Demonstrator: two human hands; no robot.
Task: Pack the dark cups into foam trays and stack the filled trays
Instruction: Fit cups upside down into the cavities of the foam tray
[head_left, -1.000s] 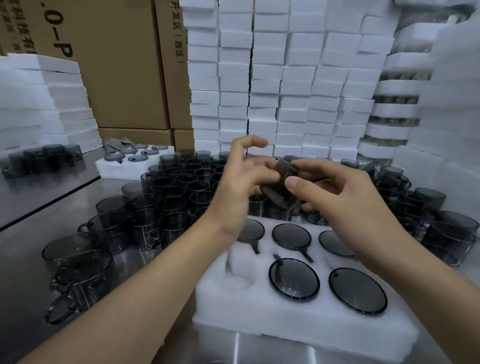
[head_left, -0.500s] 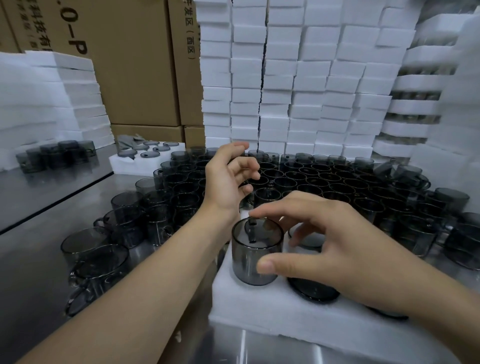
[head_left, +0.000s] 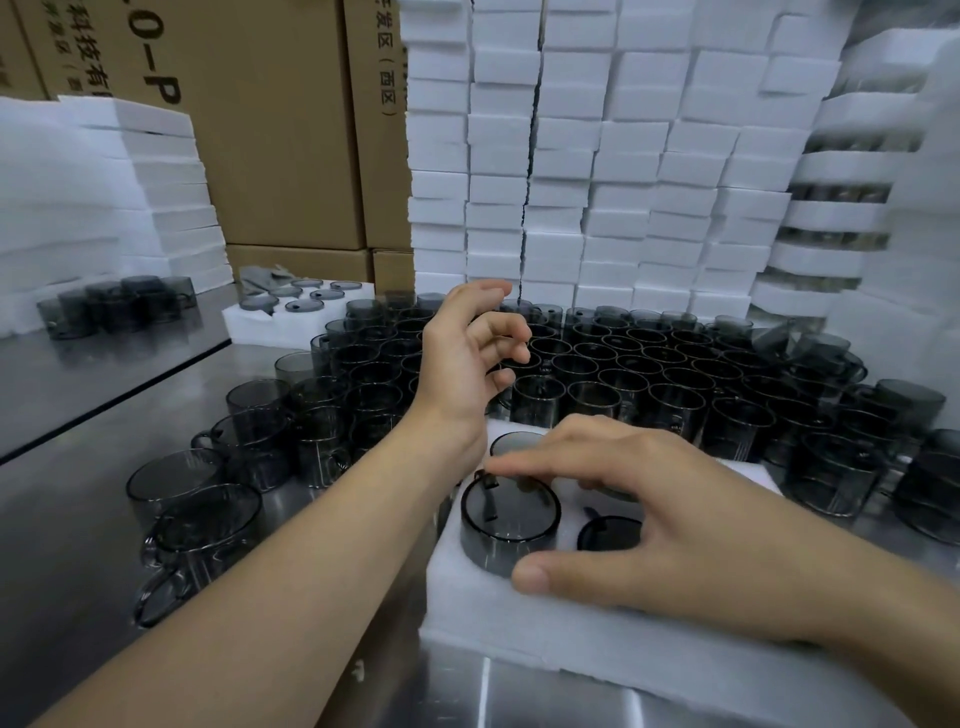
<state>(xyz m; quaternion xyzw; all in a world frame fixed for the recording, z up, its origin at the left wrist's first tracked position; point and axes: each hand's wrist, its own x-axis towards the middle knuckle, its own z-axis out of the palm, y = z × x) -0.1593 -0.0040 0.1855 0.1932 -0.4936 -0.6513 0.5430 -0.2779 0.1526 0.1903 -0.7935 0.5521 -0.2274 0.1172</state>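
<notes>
**Cup being seated in a tray pocket**

A dark cup (head_left: 511, 525) stands half sunk in a pocket of the foam tray (head_left: 467, 618), spanned between thumb and forefinger of the right hand (head_left: 675, 525). The left hand (head_left: 462, 364) is held loosely curled and empty above the loose cups (head_left: 639, 374). A level downward press is judged to be needed next. The steel table (head_left: 78, 519) is walled by stacked foam blocks (head_left: 623, 182) and cartons (head_left: 280, 130).

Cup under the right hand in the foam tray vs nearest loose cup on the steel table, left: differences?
The dark translucent tray cup sits partly sunk in a slot of the white foam tray; the dark translucent loose cup stands full height on the steel table. The right hand pinches the tray cup between thumb and index finger; no hand touches the loose cup. Both look like the same smoky handled cup.
</notes>
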